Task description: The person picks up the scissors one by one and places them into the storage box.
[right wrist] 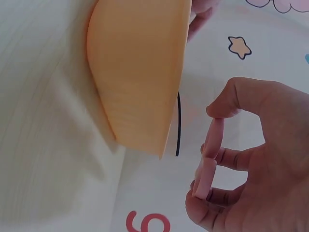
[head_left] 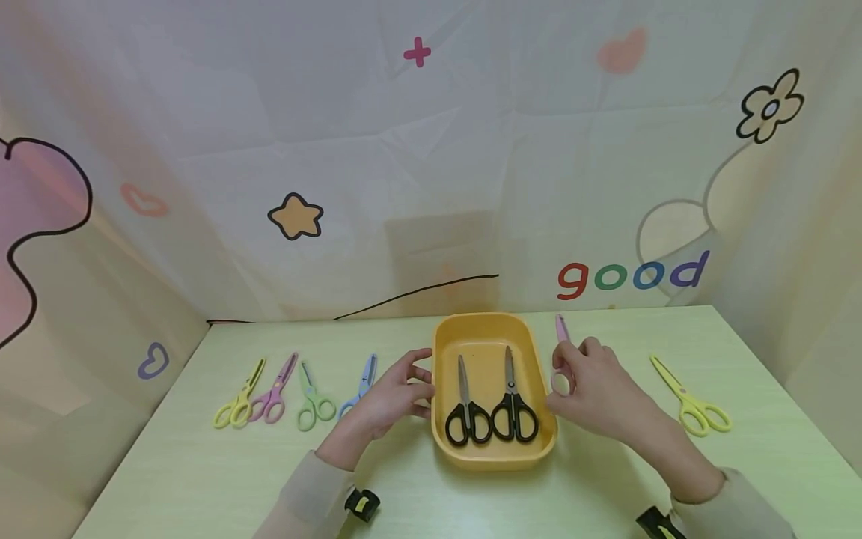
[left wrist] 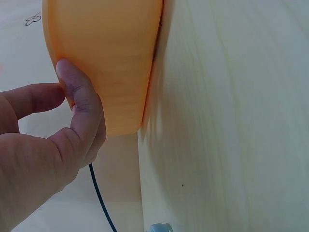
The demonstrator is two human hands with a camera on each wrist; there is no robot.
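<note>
A yellow tray [head_left: 485,463] stands mid-table with two black-handled scissors in it, the left pair [head_left: 466,412] beside the right pair [head_left: 513,408]. At the tray's left side, my left hand [head_left: 393,393] touches the rim and outer wall with relaxed fingers. My right hand [head_left: 602,389] holds pink scissors [head_left: 563,329] just right of the tray, blade end pointing toward the back. In the right wrist view, thumb and fingers pinch the pink handle loops [right wrist: 206,176] above the table, while the blades are hidden.
Left of the tray lie yellow scissors [head_left: 237,410], pink scissors [head_left: 274,397], green scissors [head_left: 310,404] and blue scissors [head_left: 367,374], the blue pair partly behind my left hand. Another yellow pair [head_left: 694,408] lies at the right. A printed curtain [head_left: 458,150] hangs behind the table.
</note>
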